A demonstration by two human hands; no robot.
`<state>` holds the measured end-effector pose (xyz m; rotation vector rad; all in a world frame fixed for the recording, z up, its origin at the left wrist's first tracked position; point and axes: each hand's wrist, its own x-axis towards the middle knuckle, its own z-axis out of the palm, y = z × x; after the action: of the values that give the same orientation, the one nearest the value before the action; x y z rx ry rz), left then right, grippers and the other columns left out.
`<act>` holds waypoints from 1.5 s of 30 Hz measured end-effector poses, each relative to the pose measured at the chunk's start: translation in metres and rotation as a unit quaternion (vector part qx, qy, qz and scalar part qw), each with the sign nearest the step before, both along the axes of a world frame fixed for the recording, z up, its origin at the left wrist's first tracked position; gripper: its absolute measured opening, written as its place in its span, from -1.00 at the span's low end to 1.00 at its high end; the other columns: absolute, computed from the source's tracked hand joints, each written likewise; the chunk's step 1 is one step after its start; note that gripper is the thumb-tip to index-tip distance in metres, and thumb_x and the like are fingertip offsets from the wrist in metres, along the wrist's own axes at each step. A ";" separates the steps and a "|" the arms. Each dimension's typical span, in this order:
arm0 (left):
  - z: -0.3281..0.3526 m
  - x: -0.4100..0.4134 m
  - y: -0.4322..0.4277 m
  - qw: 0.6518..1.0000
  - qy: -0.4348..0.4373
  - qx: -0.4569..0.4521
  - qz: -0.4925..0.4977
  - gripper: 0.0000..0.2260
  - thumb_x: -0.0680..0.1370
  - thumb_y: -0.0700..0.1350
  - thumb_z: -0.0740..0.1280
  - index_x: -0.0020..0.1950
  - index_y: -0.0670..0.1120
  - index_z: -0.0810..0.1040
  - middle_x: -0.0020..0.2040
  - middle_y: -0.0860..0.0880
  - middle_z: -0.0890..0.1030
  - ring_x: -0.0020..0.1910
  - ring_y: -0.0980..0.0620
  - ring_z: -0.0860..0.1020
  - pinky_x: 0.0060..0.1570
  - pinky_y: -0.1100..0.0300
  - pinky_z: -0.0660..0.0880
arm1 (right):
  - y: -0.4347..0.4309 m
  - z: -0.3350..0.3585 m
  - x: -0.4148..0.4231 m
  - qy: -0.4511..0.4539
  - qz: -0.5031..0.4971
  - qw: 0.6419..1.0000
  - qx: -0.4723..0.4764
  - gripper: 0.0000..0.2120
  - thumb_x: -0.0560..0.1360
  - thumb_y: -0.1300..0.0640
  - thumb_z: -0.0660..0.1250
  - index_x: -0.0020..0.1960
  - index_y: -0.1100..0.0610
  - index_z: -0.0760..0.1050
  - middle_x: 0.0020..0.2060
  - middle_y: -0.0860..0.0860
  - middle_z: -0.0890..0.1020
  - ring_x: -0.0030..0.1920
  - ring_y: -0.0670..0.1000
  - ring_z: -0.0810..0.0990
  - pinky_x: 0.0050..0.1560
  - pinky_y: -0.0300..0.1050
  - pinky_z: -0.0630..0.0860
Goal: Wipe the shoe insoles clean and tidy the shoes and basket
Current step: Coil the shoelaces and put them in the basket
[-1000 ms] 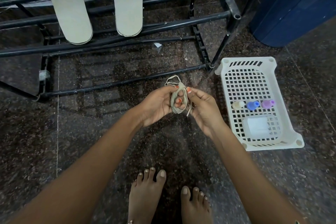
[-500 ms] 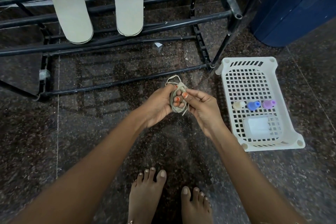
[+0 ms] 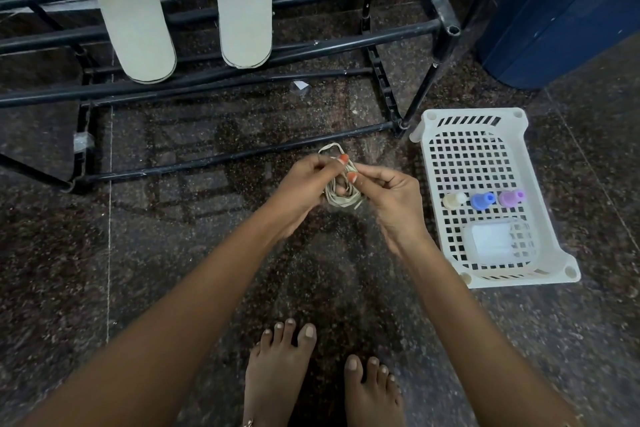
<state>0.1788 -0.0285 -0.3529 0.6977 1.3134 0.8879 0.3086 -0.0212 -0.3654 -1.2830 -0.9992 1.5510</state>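
Two hands (image 3: 349,191) grip perhaps one coiled lace (image 3: 341,184), two insoles (image 3: 135,10) racked

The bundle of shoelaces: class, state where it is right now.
In the head view, the bundle of shoelaces sits mid-frame, held between left hand and right hand, above the floor, left of the white basket.

Soft even light, sharp, edges bowed

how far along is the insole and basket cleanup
Looks done: both insoles lie on the black shoe rack. In hand: left hand and right hand wind a beige shoelace into a coil. Left: stowing it; the white basket sits on the floor. No shoes are visible.
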 end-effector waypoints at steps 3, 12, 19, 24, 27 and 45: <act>-0.002 -0.003 0.002 0.998 0.057 0.032 -0.017 -0.98 0.57 -0.15 0.28 -0.02 -0.05 0.49 -0.24 -0.03 0.57 -0.30 0.12 0.55 -0.15 0.13 0.53 | 0.001 0.000 0.002 -0.026 0.003 1.000 0.014 -0.85 0.38 0.36 0.39 -0.07 0.21 0.61 -0.29 -0.06 0.68 -0.21 -0.07 0.64 -0.12 -0.22 0.58; 0.002 -0.011 0.005 0.969 0.187 0.129 -0.091 -0.89 0.45 -0.23 0.43 -0.12 -0.04 0.58 -0.23 0.13 0.61 -0.29 0.32 0.57 -0.24 0.47 0.44 | 0.009 0.003 0.012 -0.145 0.082 0.983 0.071 -0.79 0.36 0.27 0.42 -0.01 0.14 0.59 -0.16 0.07 0.67 -0.20 -0.10 0.62 -0.09 -0.27 0.54; 0.002 -0.011 0.004 0.983 0.132 0.117 -0.050 -0.85 0.43 -0.35 0.40 -0.02 -0.23 0.62 -0.21 0.10 0.64 -0.32 0.28 0.60 -0.25 0.43 0.50 | 0.009 0.004 0.019 -0.071 0.098 0.993 0.019 -0.76 0.49 0.38 0.24 0.08 0.19 0.54 -0.09 0.05 0.64 -0.19 -0.19 0.62 -0.14 -0.35 0.53; 0.004 -0.009 0.002 0.995 0.044 0.085 -0.031 -0.83 0.45 -0.34 0.37 -0.04 -0.13 0.60 -0.30 0.11 0.68 -0.27 0.21 0.63 -0.17 0.29 0.60 | 0.007 0.000 0.019 0.008 0.076 0.996 -0.052 -0.79 0.48 0.39 0.21 -0.09 0.16 0.56 -0.32 -0.07 0.68 -0.27 -0.15 0.63 -0.19 -0.28 0.57; 0.002 -0.007 0.003 0.994 0.043 0.097 -0.036 -0.68 0.47 -0.33 0.35 0.18 -0.07 0.54 -0.14 0.10 0.68 -0.17 0.18 0.63 -0.04 0.21 0.59 | 0.001 -0.002 0.013 0.025 0.074 0.994 -0.069 -0.84 0.45 0.39 0.26 -0.14 0.19 0.55 -0.37 -0.05 0.67 -0.32 -0.13 0.62 -0.24 -0.27 0.58; 0.002 -0.003 0.000 0.937 0.279 0.201 -0.061 -0.85 0.49 -0.24 0.39 0.05 -0.17 0.65 -0.10 0.08 0.61 -0.19 0.31 0.55 -0.03 0.35 0.50 | -0.002 0.005 0.010 0.000 0.094 0.991 -0.091 -0.77 0.49 0.39 0.21 -0.17 0.15 0.58 -0.32 -0.05 0.66 -0.24 -0.12 0.62 -0.16 -0.30 0.56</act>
<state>0.1756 -0.0283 -0.3507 1.4165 1.5748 0.9002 0.3181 -0.0229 -0.3600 -1.3426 -1.0212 1.8210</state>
